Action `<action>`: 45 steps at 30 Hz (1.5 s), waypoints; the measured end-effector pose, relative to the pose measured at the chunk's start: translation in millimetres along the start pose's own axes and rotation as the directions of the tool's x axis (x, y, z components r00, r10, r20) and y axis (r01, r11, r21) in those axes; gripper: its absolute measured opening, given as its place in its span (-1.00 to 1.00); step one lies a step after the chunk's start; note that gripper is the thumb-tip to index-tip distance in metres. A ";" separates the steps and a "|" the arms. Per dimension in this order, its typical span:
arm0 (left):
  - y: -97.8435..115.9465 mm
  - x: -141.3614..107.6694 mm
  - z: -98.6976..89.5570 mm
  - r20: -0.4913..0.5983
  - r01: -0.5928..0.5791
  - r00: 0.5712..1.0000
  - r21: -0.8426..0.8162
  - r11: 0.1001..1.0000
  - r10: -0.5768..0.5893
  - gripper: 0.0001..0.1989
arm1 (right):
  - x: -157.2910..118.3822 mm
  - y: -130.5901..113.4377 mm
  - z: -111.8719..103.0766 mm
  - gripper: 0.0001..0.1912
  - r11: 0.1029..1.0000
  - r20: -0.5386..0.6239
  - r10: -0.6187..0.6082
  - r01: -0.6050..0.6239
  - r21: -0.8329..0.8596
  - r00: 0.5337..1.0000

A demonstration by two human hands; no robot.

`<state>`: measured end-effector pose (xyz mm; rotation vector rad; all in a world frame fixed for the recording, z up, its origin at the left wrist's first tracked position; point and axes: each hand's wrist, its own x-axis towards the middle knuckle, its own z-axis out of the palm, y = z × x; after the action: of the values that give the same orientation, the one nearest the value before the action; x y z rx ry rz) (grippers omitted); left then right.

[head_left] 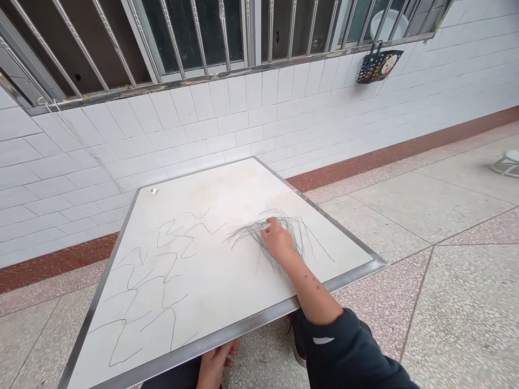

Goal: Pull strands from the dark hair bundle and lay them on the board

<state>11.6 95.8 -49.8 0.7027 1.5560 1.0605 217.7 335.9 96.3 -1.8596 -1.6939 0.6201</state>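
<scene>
Right hand over the strand pile, left hand low at the counter edge.
Our right hand (278, 237) is nearer, touching the dark, thin strand pile (252, 227), which fans sideways under it; thumb and index nearly meet, can't tell if they pinch a strand. Left hand (214, 366) half-hidden, fingers loosely bent, grip unclear. Kinked loose strands (124, 321) lie left on the smooth white, metal-edged counter (227, 292).

Dark right sleeve (348, 354), 1 pale strip (323, 340) near the cuff, dark shoe (299, 341)
</scene>
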 end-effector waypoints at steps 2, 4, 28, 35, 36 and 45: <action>-2.8 0.9 -1.4 -0.003 0.008 1.000 -0.001 1.000 -0.008 -0.45 | 0.7 0.8 1.1 -0.59 0.992 0.003 0.034 -0.034 0.120 0.999; -6.0 2.2 -1.7 0.001 0.013 1.000 -0.005 1.000 -0.013 -0.45 | 1.0 1.7 1.3 -0.56 0.947 0.012 0.055 -0.056 0.316 0.998; 84.5 -75.1 17.9 0.331 -0.219 0.931 0.167 0.961 0.155 -0.64 | -77.1 -36.3 -60.0 -0.76 -0.040 0.274 -0.380 -0.312 0.949 0.883; 172.7 -121.8 17.3 -0.184 -0.533 0.830 0.015 0.846 0.527 -0.73 | -161.0 -49.7 -66.0 -0.82 0.020 0.555 -0.646 -0.715 0.699 0.524; 176.1 -127.0 19.0 -0.215 -0.561 0.808 0.003 0.828 0.548 -0.74 | -170.2 -50.3 -66.4 -0.82 0.044 0.564 -0.666 -0.729 0.683 0.489; 175.0 -164.1 24.4 -0.230 -0.555 0.831 -0.312 0.771 0.506 -0.81 | -204.0 -54.0 -73.6 -0.83 0.134 0.570 -0.666 -0.674 0.726 0.482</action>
<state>60.2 35.7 178.6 0.8453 1.2269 1.8076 205.4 129.9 182.3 -0.2389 -0.8916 2.3934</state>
